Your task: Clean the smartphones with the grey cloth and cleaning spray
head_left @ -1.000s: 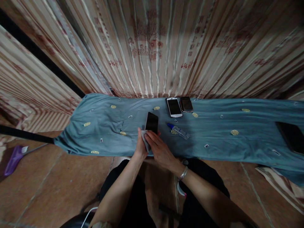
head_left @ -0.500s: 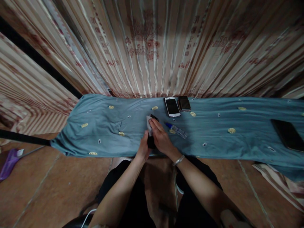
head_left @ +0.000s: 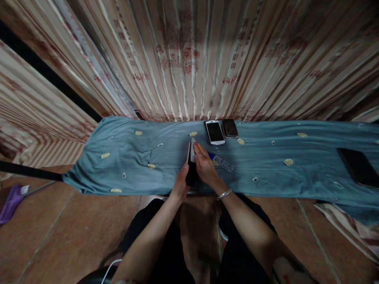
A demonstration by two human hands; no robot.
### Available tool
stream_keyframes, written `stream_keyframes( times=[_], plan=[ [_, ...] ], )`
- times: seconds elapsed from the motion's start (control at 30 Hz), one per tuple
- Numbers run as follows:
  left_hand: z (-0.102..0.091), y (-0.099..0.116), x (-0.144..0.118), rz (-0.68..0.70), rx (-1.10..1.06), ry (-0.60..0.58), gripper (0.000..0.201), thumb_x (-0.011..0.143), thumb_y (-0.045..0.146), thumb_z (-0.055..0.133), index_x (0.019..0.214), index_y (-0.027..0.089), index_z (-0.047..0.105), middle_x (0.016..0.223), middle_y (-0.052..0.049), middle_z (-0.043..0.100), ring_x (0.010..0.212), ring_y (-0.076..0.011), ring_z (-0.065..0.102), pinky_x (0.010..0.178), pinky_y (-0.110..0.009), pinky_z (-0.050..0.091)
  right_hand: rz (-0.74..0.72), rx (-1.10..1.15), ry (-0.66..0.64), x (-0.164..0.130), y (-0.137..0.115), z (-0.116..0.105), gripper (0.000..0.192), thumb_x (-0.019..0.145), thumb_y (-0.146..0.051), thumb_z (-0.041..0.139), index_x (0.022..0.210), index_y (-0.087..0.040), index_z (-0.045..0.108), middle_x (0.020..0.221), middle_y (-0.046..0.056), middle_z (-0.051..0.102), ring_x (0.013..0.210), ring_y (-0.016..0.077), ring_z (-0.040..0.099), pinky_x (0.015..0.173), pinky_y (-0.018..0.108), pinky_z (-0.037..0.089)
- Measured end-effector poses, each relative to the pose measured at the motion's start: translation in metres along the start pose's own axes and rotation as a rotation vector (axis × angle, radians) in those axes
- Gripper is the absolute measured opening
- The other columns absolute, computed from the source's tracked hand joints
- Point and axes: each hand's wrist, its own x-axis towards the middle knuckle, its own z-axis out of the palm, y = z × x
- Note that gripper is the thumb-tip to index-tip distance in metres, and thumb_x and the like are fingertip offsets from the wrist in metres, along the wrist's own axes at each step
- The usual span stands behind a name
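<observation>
The black phone (head_left: 191,167) stood tilted up on edge over the near rim of the blue cloth (head_left: 266,173), held between both hands. The left hand (head_left: 181,185) was closed around the black phone's lower end from the left. The right hand (head_left: 205,167) lay against the black phone's face, its fingers (head_left: 197,152) pinching a small white wipe (head_left: 193,150) flat onto the upper part of the screen.

Just right of the black phone, partly behind the right hand, a small clear bottle with a blue tip (head_left: 222,161) lay on its side on the blue cloth. Beyond the black phone, at the far edge of the blue cloth, 2 more handsets lay side by side: a white phone (head_left: 214,132) and, touching its right side, a dark phone (head_left: 230,128). Well to the right of the black phone, a dark tablet (head_left: 359,167) lay flat. Behind the blue cloth hung a striped curtain (head_left: 189,59). Far left of the black phone, on the tiled floor (head_left: 59,236), lay a purple item (head_left: 10,203).
</observation>
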Motion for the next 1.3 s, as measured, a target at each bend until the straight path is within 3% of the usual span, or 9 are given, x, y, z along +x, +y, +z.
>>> stream_keyframes(
  times=[0.17, 0.37, 0.6, 0.83, 1.07, 1.3],
  plan=[
    [0.002, 0.006, -0.002, -0.024, 0.002, -0.025, 0.038, 0.088, 0.027, 0.06, 0.123, 0.015, 0.066, 0.119, -0.009, 0.072, 0.13, -0.0245, 0.054, 0.115, -0.04, 0.036, 0.014, 0.0, -0.004, -0.001, 0.006, 0.001, 0.052, 0.098, -0.018, 0.028, 0.148, -0.007, 0.038, 0.151, 0.018, 0.043, 0.145, 0.0227, 0.034, 0.121, 0.047, 0.031],
    [0.003, 0.013, -0.001, -0.087, -0.081, 0.006, 0.039, 0.089, 0.027, 0.059, 0.125, 0.015, 0.065, 0.119, -0.01, 0.072, 0.122, -0.0248, 0.061, 0.111, -0.039, 0.041, 0.023, 0.006, -0.01, -0.004, 0.006, 0.003, 0.052, 0.097, -0.015, 0.03, 0.148, -0.01, 0.038, 0.152, 0.017, 0.043, 0.145, 0.0227, 0.034, 0.12, 0.049, 0.032],
    [0.003, 0.02, 0.003, -0.124, -0.127, 0.06, 0.043, 0.098, 0.029, 0.041, 0.128, 0.007, 0.061, 0.11, -0.012, 0.074, 0.117, -0.0217, 0.064, 0.109, -0.034, 0.043, -0.001, 0.0, -0.031, -0.012, -0.004, 0.005, 0.052, 0.096, -0.014, 0.03, 0.146, -0.009, 0.042, 0.15, 0.018, 0.045, 0.144, 0.0229, 0.036, 0.12, 0.048, 0.033],
    [0.0, 0.025, 0.009, -0.12, -0.164, 0.17, 0.041, 0.097, 0.028, 0.044, 0.128, 0.008, 0.061, 0.091, -0.006, 0.078, 0.093, -0.0164, 0.072, 0.106, -0.029, 0.044, -0.04, 0.009, -0.12, -0.025, -0.017, 0.004, 0.051, 0.096, -0.012, 0.031, 0.146, -0.009, 0.041, 0.149, 0.018, 0.046, 0.143, 0.023, 0.037, 0.119, 0.048, 0.035],
    [-0.012, 0.023, 0.014, -0.112, -0.146, 0.162, 0.04, 0.093, 0.034, 0.051, 0.122, 0.012, 0.067, 0.096, -0.008, 0.077, 0.098, -0.0202, 0.07, 0.101, -0.03, 0.047, -0.091, 0.016, -0.179, -0.037, -0.023, 0.003, 0.057, 0.093, -0.008, 0.032, 0.149, -0.011, 0.038, 0.148, 0.018, 0.047, 0.142, 0.0253, 0.039, 0.116, 0.052, 0.038],
    [-0.012, 0.024, 0.017, -0.098, -0.163, 0.194, 0.035, 0.094, 0.032, 0.049, 0.114, 0.012, 0.069, 0.083, -0.006, 0.076, 0.081, -0.0185, 0.071, 0.092, -0.029, 0.05, -0.122, 0.001, -0.167, -0.046, -0.025, 0.001, 0.059, 0.091, -0.006, 0.033, 0.149, -0.016, 0.039, 0.146, 0.015, 0.05, 0.139, 0.0249, 0.042, 0.115, 0.052, 0.04]
  ],
)
